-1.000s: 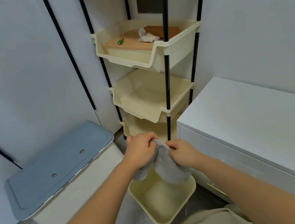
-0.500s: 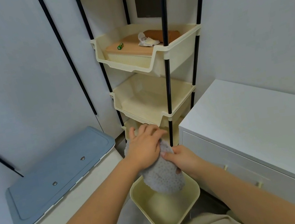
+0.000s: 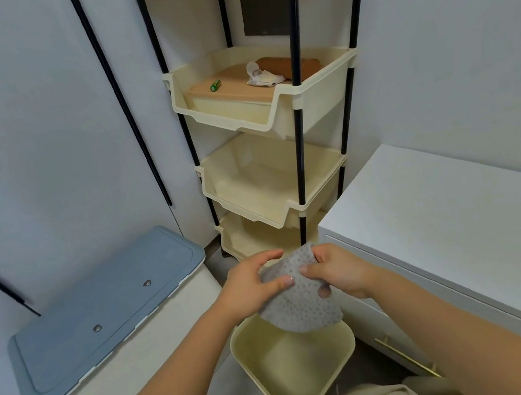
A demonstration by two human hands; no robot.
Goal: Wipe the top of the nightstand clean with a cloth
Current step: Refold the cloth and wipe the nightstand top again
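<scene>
Head view: both hands, left hand and right hand, fingers clamped on the grey cloth, now spread flatter than a second ago above the cream bin; white nightstand alongside awaits wiping.

Bare white nightstand top offers open passage at right. Tiered shelf rack blocks its far-left corner; cream bin and blue-lidded box occupy the floor at left.
</scene>
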